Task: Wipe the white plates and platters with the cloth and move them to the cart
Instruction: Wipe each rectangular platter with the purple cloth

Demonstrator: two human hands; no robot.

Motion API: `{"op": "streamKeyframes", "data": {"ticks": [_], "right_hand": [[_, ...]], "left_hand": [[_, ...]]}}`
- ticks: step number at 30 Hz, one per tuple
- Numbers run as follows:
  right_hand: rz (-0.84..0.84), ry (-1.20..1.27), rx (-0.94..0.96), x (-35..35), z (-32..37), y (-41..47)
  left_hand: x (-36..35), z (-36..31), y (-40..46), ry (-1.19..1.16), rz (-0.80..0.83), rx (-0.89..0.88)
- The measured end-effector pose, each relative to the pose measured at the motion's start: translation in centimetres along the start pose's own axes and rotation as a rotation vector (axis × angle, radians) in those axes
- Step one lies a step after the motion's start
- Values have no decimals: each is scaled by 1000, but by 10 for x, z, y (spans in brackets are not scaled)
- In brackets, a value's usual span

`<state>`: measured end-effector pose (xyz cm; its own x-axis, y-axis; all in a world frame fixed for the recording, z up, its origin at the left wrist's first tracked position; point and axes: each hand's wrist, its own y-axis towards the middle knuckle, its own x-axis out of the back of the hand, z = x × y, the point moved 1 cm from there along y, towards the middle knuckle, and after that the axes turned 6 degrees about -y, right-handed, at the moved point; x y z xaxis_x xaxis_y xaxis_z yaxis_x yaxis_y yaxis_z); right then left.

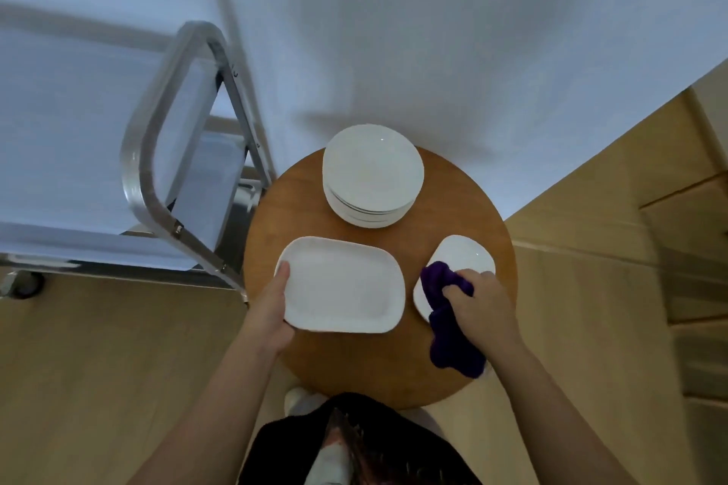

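Note:
A large white rectangular platter [342, 285] lies on the near left of the round wooden table [465, 193]. My left hand [272, 307] grips its left edge, thumb on the rim. To its right sits a smaller white squarish plate [461, 254], partly covered by a purple cloth [449, 327]. My right hand [478, 301] holds the bunched cloth over that plate. A stack of round white plates [372, 173] stands at the far side of the table. The metal cart [165, 154] is at the left.
The cart's tubular handle frame [145, 169] comes close to the table's left edge, one wheel [27, 283] showing low at the far left. A white wall stands behind the table; the wooden floor surrounds it. My dark clothing fills the bottom centre.

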<state>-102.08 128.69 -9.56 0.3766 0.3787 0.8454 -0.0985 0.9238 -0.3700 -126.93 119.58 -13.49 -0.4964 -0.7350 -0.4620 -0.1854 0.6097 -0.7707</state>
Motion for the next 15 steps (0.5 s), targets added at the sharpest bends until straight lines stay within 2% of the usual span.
{"op": "streamKeyframes", "data": {"ticks": [5,8,10,13,15], "right_hand": [[-33,120,-140,-42,-8,-6],[-58,148,-183,-55,-7,-8],[-73,196,-206,-59,-7,-10],[-92,250,-216,-61,-8,-13],[-99,258,-226,-62,-9,-14]], "left_hand": [[11,20,31,32,-14,96],[11,28,46,109,-97,82],[16,34,54,405,-203,-25],[34,36,63,1113,-267,-327],[40,34,70,1339,-354,-404]]}}
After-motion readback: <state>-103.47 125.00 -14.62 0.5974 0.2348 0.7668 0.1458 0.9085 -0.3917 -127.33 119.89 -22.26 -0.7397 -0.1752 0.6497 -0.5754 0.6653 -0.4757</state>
